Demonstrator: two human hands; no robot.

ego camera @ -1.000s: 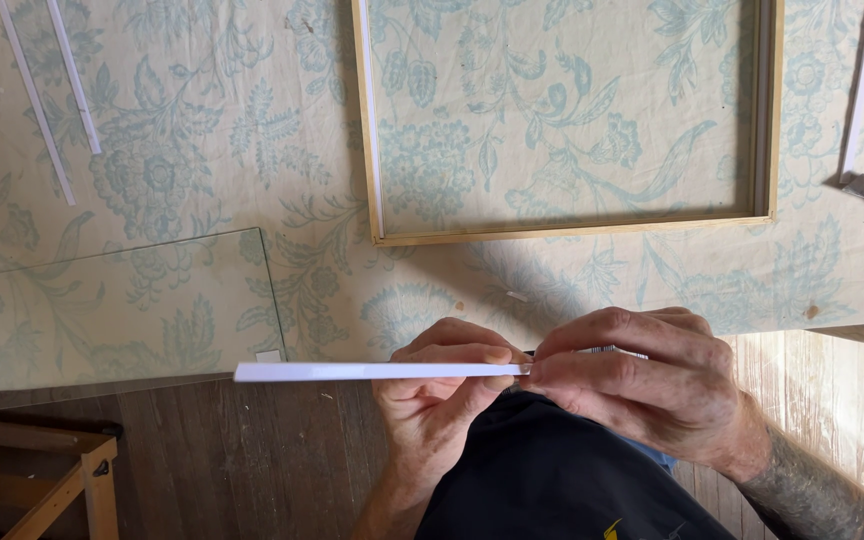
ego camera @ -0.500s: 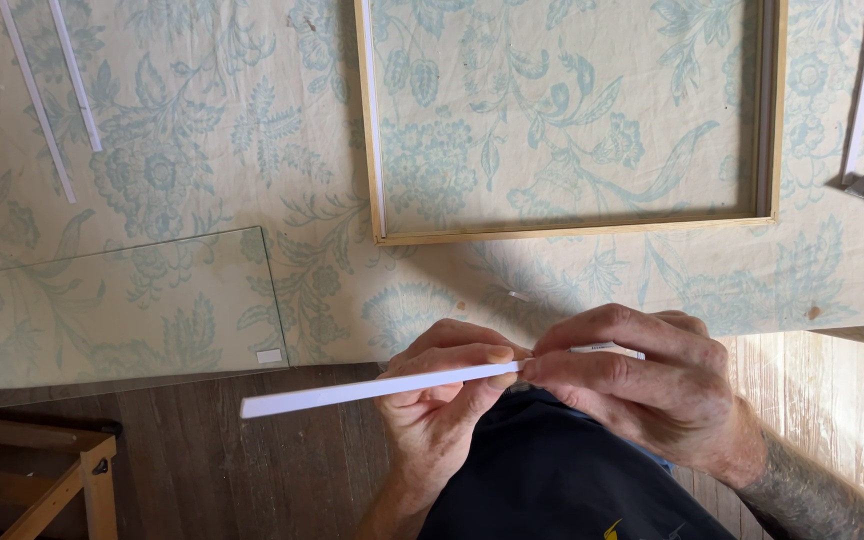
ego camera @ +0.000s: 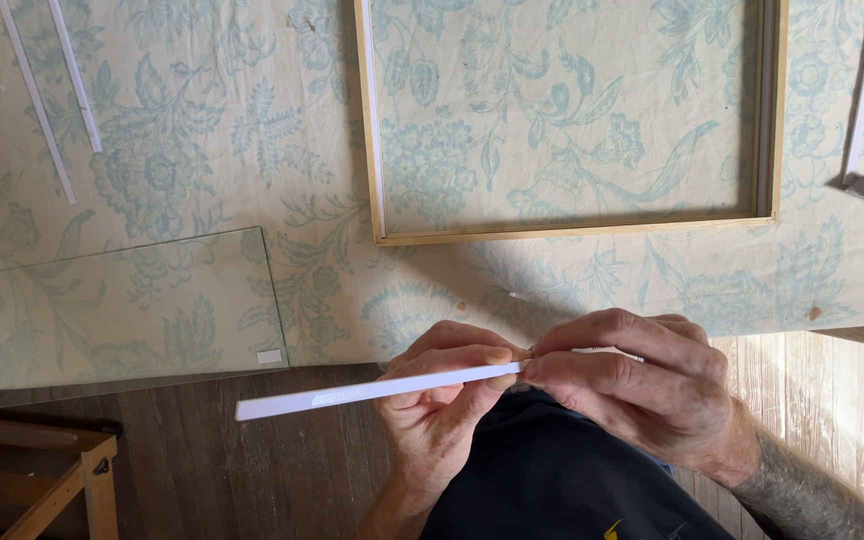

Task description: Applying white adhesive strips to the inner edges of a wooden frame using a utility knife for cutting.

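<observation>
I am seeing both hands, left hand [ego camera: 447,405] and right hand [ego camera: 632,385], pinching a white strip [ego camera: 372,390] just off the desk [ego camera: 252,150] edge, near the glass pane [ego camera: 112,305] and wooden frame [ego camera: 572,228].

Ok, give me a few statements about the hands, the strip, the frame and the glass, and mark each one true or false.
1. Both hands, left and right, hold the white strip. True.
2. The strip lies flat on the table. False: it is held up at the table edge, its free end over the wooden floor.
3. The wooden frame lies on the floral cloth. True.
4. The glass pane sits inside the frame. False: it lies apart, left of the frame.
5. Two more white strips lie at the upper left. True.
</observation>
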